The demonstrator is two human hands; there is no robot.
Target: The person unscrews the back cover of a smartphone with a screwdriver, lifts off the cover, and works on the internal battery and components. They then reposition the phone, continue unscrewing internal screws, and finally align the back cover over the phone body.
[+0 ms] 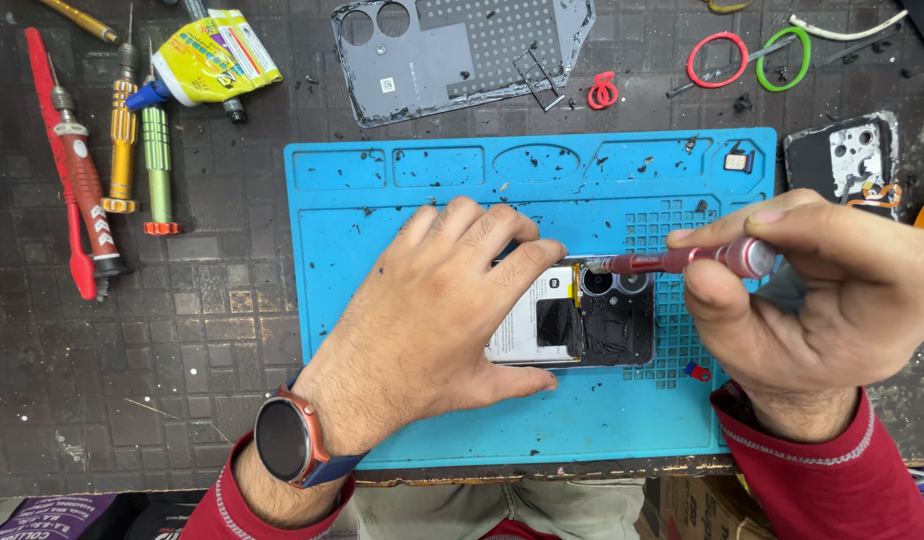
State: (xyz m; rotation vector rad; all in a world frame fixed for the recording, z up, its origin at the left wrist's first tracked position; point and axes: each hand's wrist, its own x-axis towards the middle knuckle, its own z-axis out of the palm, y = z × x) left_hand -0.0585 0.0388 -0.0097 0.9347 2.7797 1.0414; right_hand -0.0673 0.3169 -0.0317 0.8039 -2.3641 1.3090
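Left hand (437, 310) steadies opened phone (582, 325); right hand (842, 300) holds red screwdriver (682, 261).

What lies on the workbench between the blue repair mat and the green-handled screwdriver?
Head view: nothing. The stretch of dark workbench between the blue repair mat and the green-handled screwdriver is bare.

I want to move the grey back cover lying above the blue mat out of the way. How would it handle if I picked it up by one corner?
The grey back cover looks like a thin sheet with large camera cut-outs, so it would probably be light and flex somewhat. Its ragged edge residue may feel tacky. The small wire piece lying on it would likely slide off if tilted.
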